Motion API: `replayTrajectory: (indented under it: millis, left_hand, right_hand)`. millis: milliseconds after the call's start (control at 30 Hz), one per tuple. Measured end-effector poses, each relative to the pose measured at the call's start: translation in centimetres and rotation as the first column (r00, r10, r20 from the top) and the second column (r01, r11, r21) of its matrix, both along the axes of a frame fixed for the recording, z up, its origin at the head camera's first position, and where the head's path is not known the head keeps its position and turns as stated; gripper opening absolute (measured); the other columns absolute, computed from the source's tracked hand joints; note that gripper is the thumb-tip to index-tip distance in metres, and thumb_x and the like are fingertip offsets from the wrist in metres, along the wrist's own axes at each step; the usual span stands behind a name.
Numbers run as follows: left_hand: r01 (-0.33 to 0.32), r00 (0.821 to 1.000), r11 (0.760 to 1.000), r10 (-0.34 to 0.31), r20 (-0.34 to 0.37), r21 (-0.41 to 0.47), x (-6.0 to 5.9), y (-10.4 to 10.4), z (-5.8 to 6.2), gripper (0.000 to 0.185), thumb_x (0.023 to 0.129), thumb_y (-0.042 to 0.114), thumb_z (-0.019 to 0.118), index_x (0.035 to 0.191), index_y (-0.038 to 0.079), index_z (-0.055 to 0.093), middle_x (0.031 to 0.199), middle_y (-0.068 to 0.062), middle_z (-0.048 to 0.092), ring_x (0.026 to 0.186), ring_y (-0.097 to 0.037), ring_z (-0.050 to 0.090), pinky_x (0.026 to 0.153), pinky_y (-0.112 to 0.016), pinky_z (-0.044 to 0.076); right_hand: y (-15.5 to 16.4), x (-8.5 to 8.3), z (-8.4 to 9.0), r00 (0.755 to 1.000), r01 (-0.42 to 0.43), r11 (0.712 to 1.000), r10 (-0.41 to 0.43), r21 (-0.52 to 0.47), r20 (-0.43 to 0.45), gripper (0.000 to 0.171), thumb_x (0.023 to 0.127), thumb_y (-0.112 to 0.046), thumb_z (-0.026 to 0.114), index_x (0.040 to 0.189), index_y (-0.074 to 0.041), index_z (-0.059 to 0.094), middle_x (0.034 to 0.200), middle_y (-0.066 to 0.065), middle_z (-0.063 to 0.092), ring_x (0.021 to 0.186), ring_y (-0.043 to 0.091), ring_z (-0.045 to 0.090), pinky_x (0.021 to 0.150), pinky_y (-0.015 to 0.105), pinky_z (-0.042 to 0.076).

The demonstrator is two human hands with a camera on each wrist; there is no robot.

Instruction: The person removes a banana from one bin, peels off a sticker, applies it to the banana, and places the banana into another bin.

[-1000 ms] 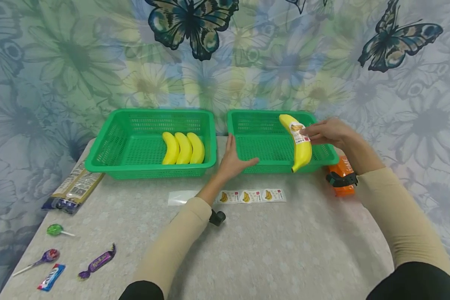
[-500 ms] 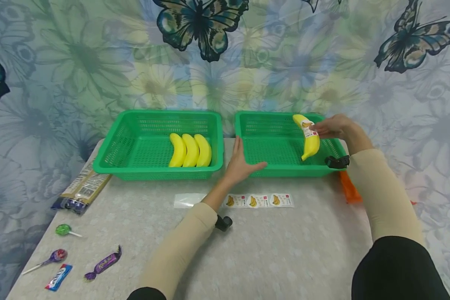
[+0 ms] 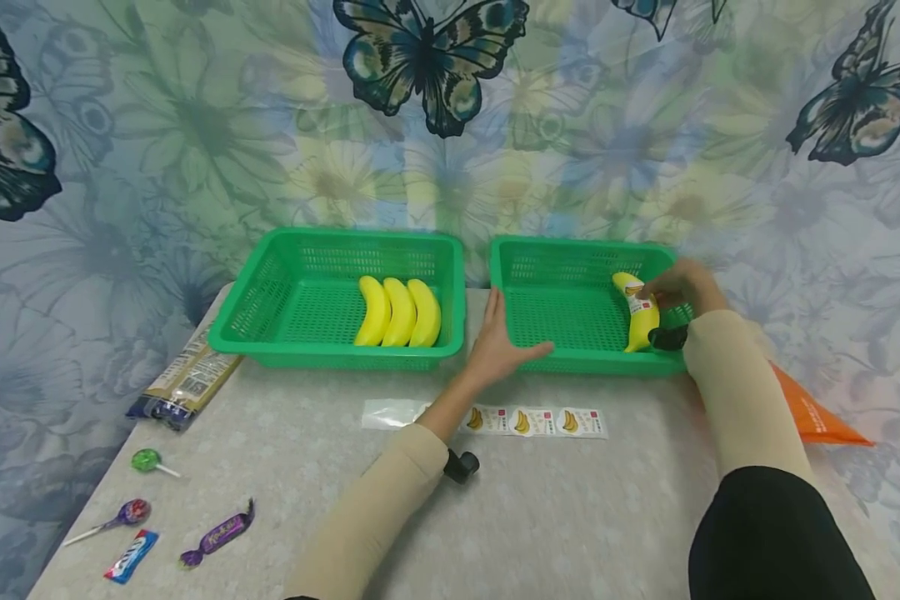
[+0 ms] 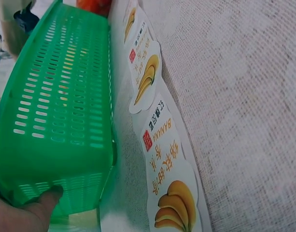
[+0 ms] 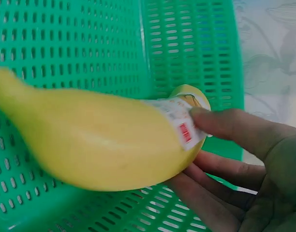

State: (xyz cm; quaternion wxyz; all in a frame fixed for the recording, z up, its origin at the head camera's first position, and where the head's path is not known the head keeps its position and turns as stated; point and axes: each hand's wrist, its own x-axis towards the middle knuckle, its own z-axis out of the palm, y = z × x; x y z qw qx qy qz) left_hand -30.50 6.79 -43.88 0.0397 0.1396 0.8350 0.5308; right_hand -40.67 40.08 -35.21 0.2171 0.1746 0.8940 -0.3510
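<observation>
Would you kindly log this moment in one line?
right hand: holds labelled banana inside right basket; left hand: at right basket's near-left corner; left basket: three bananas; sticker strip: on table

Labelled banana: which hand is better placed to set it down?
Probably the right hand: it grips the labelled banana inside the right basket; the left hand is at that basket's opposite end.

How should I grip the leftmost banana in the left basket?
Grip the leftmost banana probably mid-length, from above and its left: that flank faces bare floor of the left basket, whose walls rise around, while the next banana crowds its right.
</observation>
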Motion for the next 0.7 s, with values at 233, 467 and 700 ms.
replayTrajectory:
  millis: [233,467,700]
  left_hand:
    - [0.001,1.000,1.000,-0.001,0.000,-0.007,0.4,0.2,0.0,0.118,0.079,0.052,0.075,0.158,0.012,-0.005,0.164,0.007,-0.016,0.153,-0.029,0.007,0.118,-0.055,0.028]
    - [0.001,1.000,1.000,-0.001,-0.001,-0.008,0.3,0.0,0.0,0.118,0.079,0.051,0.075,0.158,0.012,-0.005,0.164,0.007,-0.015,0.153,-0.029,0.007,0.118,-0.055,0.028]
    - [0.011,1.000,1.000,-0.011,0.003,-0.008,0.4,0.1,-0.2,0.118,0.079,0.051,0.075,0.157,0.013,-0.005,0.164,0.007,-0.016,0.152,-0.030,0.009,0.117,-0.055,0.030]
  right_hand:
    - [0.1,-0.1,-0.8,0.997,-0.048,0.997,0.044,0.065,0.060,0.036,0.087,-0.018,0.074,0.109,0.009,0.066,0.075,0.003,0.072,0.073,0.017,0.071,0.087,0.042,0.058]
    - [-0.8,0.1,-1.3,0.996,-0.084,0.977,0.079,0.198,0.034,0.035,0.086,-0.013,0.073,0.109,0.012,0.066,0.080,0.013,0.074,0.077,0.023,0.071,0.086,0.045,0.057]
    - [-1.1,0.4,-2.2,0.996,-0.092,0.952,0.090,0.291,0.020,0.024,0.086,-0.012,0.072,0.099,0.008,0.071,0.077,0.012,0.072,0.074,0.023,0.068,0.073,0.040,0.057]
